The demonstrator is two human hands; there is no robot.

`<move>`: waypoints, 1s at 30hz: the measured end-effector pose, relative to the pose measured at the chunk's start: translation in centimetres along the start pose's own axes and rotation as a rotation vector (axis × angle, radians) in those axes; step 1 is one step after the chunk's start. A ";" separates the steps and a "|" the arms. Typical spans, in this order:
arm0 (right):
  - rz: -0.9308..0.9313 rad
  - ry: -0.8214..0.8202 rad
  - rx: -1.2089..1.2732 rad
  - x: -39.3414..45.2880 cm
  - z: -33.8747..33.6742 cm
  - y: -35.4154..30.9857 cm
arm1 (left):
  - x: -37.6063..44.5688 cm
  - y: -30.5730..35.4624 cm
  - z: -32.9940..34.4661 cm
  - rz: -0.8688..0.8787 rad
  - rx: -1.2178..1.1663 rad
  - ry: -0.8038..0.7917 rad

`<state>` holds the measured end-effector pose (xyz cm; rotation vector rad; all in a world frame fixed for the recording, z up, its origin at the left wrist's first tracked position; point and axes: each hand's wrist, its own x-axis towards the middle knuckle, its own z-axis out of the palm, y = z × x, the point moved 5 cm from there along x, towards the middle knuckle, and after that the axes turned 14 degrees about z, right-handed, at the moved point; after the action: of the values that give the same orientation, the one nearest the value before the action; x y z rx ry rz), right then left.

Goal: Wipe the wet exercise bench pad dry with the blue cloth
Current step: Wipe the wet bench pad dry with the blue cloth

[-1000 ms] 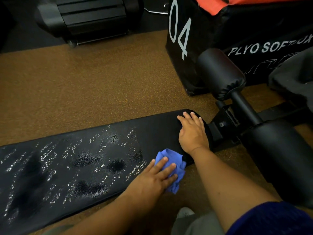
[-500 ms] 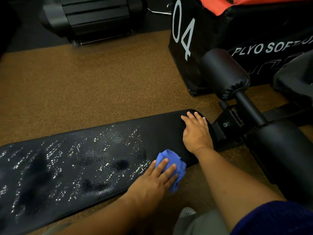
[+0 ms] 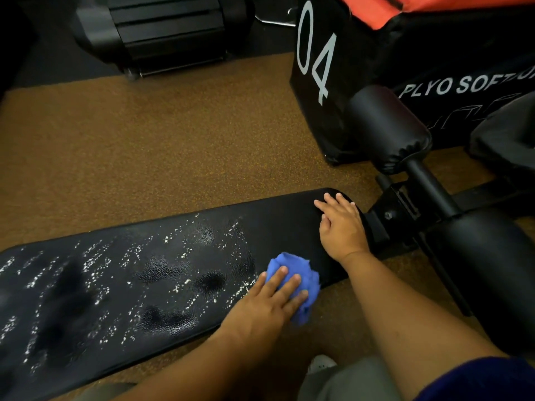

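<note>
A black bench pad (image 3: 121, 287) ran from the lower left toward centre right, its left and middle beaded with water droplets. At lower centre, the left hand (image 3: 269, 299) pressed a bunched blue cloth (image 3: 292, 273) onto the pad's near edge with straight fingers. Right of it, the right hand (image 3: 340, 227) lay flat, fingers extended, on the pad's dry end, holding nothing.

Glossy wet vinyl pad (image 3: 144, 285), soft cloth (image 3: 292, 270)

Speckled brown rubber floor (image 3: 162, 146); black plyo soft box marked "04" (image 3: 341, 91) far right; black ribbed equipment (image 3: 162, 30) far left.
</note>
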<state>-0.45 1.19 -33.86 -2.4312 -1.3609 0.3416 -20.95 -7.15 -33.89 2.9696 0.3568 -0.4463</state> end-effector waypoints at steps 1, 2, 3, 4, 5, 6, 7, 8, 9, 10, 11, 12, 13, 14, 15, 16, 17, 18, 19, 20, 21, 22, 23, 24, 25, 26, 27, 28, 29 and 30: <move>0.023 0.000 -0.058 0.0 0.0 -0.1 | -0.3 -0.5 -0.1 -0.017 -0.013 0.031; 0.041 0.022 -0.110 0.0 -0.1 -0.4 | 0.0 -0.9 -0.2 -0.060 -0.054 0.025; 0.040 0.063 -0.126 -0.2 -0.2 -1.1 | 0.4 -1.2 -0.8 -0.117 -0.062 0.041; 0.015 0.100 -0.085 -0.5 -0.3 -2.1 | 1.0 -1.7 -1.4 -0.168 -0.078 0.084; -0.022 0.103 0.005 -0.8 -0.3 -3.3 | 1.7 -2.3 -2.0 -0.217 -0.099 0.145; -0.050 0.064 0.107 -1.2 0.1 -4.3 | 2.6 -3.2 -2.3 -0.244 -0.150 0.125; -0.067 0.003 0.174 -1.6 0.7 -4.9 | 3.1 -4.4 -2.6 -0.293 -0.181 0.097; -0.074 -0.047 0.189 -2.0 1.4 -5.3 | 3.5 -5.7 -2.9 -0.337 -0.201 0.062; -0.078 -0.064 0.177 -2.1 1.8 -5.3 | 3.8 -6.8 -3.1 -0.361 -0.202 0.046; -0.082 -0.057 0.174 -2.1 2.0 -5.1 | 4.1 -8.0 -3.2 -0.371 -0.203 0.050; -0.087 -0.041 0.183 -2.0 1.9 -4.9 | 4.2 -9.0 -3.0 -0.387 -0.207 0.058; -0.096 -0.027 0.189 -2.0 1.9 -4.7 | 4.3 -10.2 -3.0 -0.403 -0.210 0.060; -0.111 -0.018 0.186 -2.0 1.8 -4.6 | 4.1 -11.4 -2.9 -0.423 -0.205 0.067; -0.116 -0.019 0.187 -2.0 1.9 -4.6 | 3.8 -12.6 -2.9 -0.451 -0.210 0.070; -0.118 -0.023 0.188 -2.0 2.1 -4.6 | 3.4 -13.8 -3.1 -0.483 -0.217 0.097; -0.117 -0.025 0.188 -2.1 2.3 -4.6 | 2.9 -14.8 -3.3 -0.509 -0.238 0.124; -0.121 -0.022 0.186 -2.2 2.5 -4.6 | 2.4 -15.7 -3.5 -0.530 -0.222 0.138; -0.122 -0.020 0.184 -2.2 2.6 -4.6 | 2.0 -16.4 -3.4 -0.543 -0.177 0.102; -0.123 -0.019 0.182 -2.3 2.6 -4.7 | 1.5 -17.0 -3.4 -0.570 -0.169 0.105; -0.124 -0.021 0.174 -2.3 2.6 -4.7 | 1.1 -17.4 -3.5 -0.586 -0.156 0.100; -0.130 -0.017 0.164 -2.3 2.6 -4.8 | 0.9 -17.5 -3.7 -0.606 -0.172 0.132; -0.132 -0.016 0.153 -2.3 2.6 -4.9 | 1.2 -17.0 -4.1 -0.571 -0.129 0.115; -0.132 -0.013 0.142 -2.3 2.7 -4.9 | 1.7 -16.1 -4.3 -0.535 -0.122 0.124; -0.129 -0.014 0.137 -2.3 2.8 -5.0 | 2.4 -15.0 -4.4 -0.494 -0.128 0.124; -0.129 -0.011 0.139 -2.3 2.8 -5.0 | 2.9 -13.8 -4.3 -0.472 -0.183 0.158; -0.122 -0.013 0.144 -2.2 2.9 -5.0 | 3.5 -12.4 -4.3 -0.433 -0.215 0.157; -0.115 -0.019 0.143 -2.2 3.0 -5.0 | 3.9 -11.4 -4.1 -0.400 -0.236 0.168; -0.111 -0.025 0.134 -2.2 3.1 -4.9 | 4.1 -11.0 -3.7 -0.381 -0.236 0.152; -0.116 -0.021 0.122 -2.2 3.1 -4.8 | 4.0 -11.4 -3.3 -0.390 -0.237 0.155; -0.120 -0.018 0.113 -2.2 3.0 -4.8 | 3.7 -12.3 -3.1 -0.426 -0.246 0.153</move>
<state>-6.40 2.21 -34.61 -2.2492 -1.4462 0.3998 -19.75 5.99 -33.03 2.6844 0.9920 -0.1922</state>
